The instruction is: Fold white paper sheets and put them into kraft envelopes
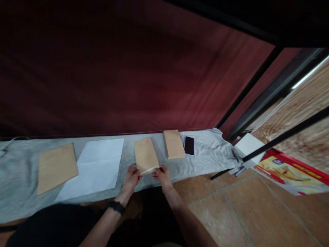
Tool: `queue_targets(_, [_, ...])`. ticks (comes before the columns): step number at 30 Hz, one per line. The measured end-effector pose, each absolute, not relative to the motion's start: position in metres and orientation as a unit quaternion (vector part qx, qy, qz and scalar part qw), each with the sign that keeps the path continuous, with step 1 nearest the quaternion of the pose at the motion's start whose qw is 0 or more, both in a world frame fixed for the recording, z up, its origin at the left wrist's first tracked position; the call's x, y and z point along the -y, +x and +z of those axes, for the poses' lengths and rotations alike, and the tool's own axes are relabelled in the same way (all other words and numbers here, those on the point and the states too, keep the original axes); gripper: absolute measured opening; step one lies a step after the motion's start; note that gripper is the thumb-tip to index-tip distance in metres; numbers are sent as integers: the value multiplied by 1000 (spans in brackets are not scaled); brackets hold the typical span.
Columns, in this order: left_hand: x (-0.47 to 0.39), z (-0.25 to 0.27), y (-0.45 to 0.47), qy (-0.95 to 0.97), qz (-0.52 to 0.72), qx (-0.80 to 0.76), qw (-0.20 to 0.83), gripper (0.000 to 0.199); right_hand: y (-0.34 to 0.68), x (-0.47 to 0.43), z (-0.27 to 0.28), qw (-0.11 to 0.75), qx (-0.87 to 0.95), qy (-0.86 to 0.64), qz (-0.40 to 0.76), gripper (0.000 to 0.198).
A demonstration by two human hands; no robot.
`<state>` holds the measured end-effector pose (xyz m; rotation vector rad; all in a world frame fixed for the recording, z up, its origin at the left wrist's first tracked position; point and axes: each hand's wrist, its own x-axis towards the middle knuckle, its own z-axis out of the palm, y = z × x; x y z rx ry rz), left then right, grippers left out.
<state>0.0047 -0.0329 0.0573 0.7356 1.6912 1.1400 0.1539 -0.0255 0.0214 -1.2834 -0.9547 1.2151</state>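
Note:
A brown paper envelope [146, 154] lies in front of me on the grey cloth, its near end lifted a little, with a white strip along that edge. My left hand [132, 176] pinches the envelope's near left corner. At the near right corner, the fingers of my right hand [161, 174] are closed on the same envelope. Just right of it rests a stack of brown envelopes [174, 144]. To the left, a creased white paper sheet [99, 169] is spread out, partly under a larger-looking brown envelope [58, 166].
A smartphone [189, 145] with a dark screen lies right of the stack. Grey cloth [210, 151] covers the narrow surface, backed by a dark red curtain [128, 68]. Black metal bars [252, 85] and a red-and-yellow box [290, 171] stand to the right, over a tiled floor [221, 209].

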Motion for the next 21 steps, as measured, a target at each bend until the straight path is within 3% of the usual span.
queue_targets(5, [28,49,-8,380,416,-731,386,32,183,31,23,518,523,-544,402,26])
queue_targets(11, [36,45,-18,459,379,-751,285,39,188,26,15,327,812,-458,155,41])
queue_targets(13, [42,44,-18,501,370,-743,247,40,186,26,10,293,832,-453,127,43])
queue_targets(18, [38,33,-7,721,291,-628,40,39,185,28,6,277,837,-461,106,42])
queue_targets(21, [16,26,5,774,240,-585,-8,43,183,28,7,278,836,-462,99,41])
